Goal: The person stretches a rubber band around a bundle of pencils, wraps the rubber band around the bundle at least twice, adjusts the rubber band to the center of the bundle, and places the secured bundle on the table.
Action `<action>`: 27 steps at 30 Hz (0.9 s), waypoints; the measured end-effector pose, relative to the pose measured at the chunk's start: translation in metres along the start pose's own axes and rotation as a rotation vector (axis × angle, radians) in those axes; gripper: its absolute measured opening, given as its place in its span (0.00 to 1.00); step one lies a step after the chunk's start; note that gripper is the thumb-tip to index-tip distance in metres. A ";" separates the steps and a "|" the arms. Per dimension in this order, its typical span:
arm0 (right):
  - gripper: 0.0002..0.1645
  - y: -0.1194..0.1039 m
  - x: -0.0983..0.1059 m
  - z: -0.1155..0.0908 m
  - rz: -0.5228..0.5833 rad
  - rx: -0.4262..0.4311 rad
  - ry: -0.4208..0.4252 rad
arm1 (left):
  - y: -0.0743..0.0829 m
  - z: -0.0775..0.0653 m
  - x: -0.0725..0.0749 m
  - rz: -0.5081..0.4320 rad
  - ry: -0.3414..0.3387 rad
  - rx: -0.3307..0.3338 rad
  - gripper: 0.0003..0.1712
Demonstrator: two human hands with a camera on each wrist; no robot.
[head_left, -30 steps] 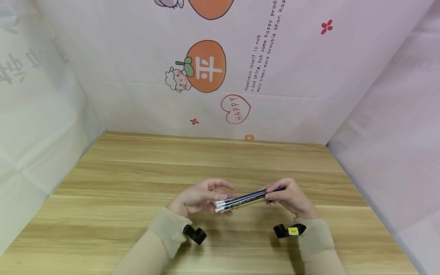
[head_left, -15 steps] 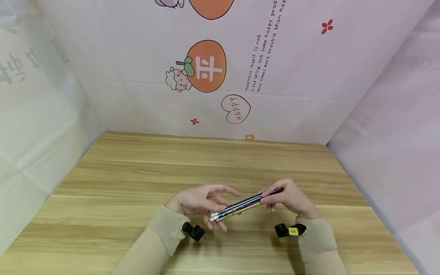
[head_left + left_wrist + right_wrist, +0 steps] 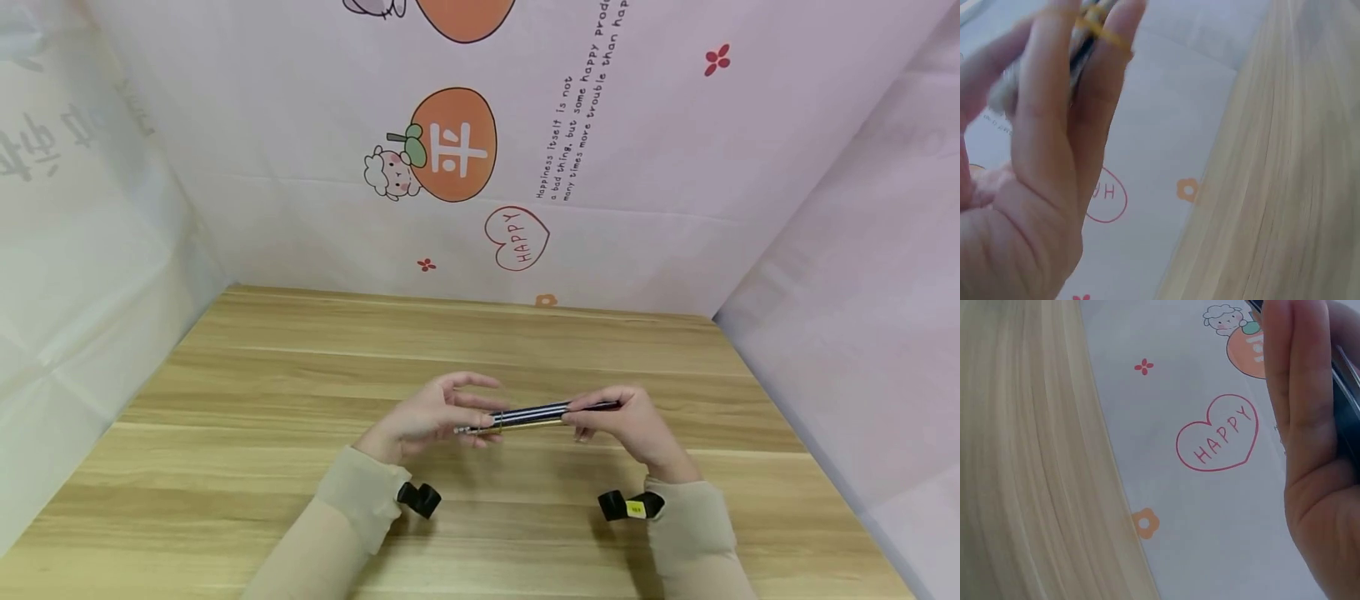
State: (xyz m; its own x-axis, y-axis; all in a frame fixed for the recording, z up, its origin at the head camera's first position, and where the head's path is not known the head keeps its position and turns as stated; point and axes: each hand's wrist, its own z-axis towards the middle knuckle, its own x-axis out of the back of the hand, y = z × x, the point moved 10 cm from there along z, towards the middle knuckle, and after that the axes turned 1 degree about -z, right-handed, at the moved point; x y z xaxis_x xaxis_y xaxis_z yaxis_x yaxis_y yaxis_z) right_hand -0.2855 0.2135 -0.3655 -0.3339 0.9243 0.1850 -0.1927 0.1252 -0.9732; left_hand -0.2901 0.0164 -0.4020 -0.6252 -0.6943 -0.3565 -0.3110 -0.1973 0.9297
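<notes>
A bundle of dark striped pencils (image 3: 532, 413) is held above the table between both hands, its metal-and-eraser ends pointing left. Around its left part runs a thin yellow rubber band (image 3: 501, 422). My left hand (image 3: 427, 418) holds the eraser end, thumb on top, with other fingers spread behind and below. In the left wrist view the rubber band (image 3: 1113, 40) crosses the raised fingers near their tips, and the motion blurs the pencil ends. My right hand (image 3: 630, 423) pinches the other end between thumb and fingers. The right wrist view shows the dark pencils (image 3: 1346, 412) partly hidden behind fingers.
The wood-grain table (image 3: 337, 333) lies under both hands. A white printed cloth (image 3: 637, 250) stands as a wall along its back edge, and pale cloth sides flank it left and right. Each wrist carries a small black camera on a beige band (image 3: 360, 500).
The bundle's left end first dipped, then rose, and the pencils now lie nearly level. My left hand has moved up with its thumb on the eraser end; the right hand has kept its grip.
</notes>
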 end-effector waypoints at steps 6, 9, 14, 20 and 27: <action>0.04 0.000 0.000 0.002 0.030 -0.012 0.123 | 0.014 -0.001 0.017 -0.024 0.130 -0.106 0.28; 0.05 0.000 -0.001 0.003 0.064 0.006 0.148 | 0.020 -0.003 0.022 0.042 0.179 -0.133 0.24; 0.08 -0.003 -0.004 0.003 0.092 0.047 0.161 | 0.031 -0.010 0.025 0.277 0.254 -0.155 0.17; 0.09 -0.005 -0.004 0.004 0.125 0.073 0.193 | 0.042 -0.016 0.024 0.314 0.260 -0.204 0.16; 0.15 -0.010 -0.003 0.004 0.182 0.104 0.203 | 0.048 -0.021 0.028 0.305 0.298 -0.234 0.17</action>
State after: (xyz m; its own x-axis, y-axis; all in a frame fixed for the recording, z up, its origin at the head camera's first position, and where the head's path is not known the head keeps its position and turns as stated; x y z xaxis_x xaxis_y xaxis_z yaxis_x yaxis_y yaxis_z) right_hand -0.2865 0.2081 -0.3561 -0.1825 0.9827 -0.0328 -0.2438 -0.0775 -0.9667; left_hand -0.3073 -0.0266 -0.3658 -0.4199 -0.9059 -0.0544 0.0451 -0.0807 0.9957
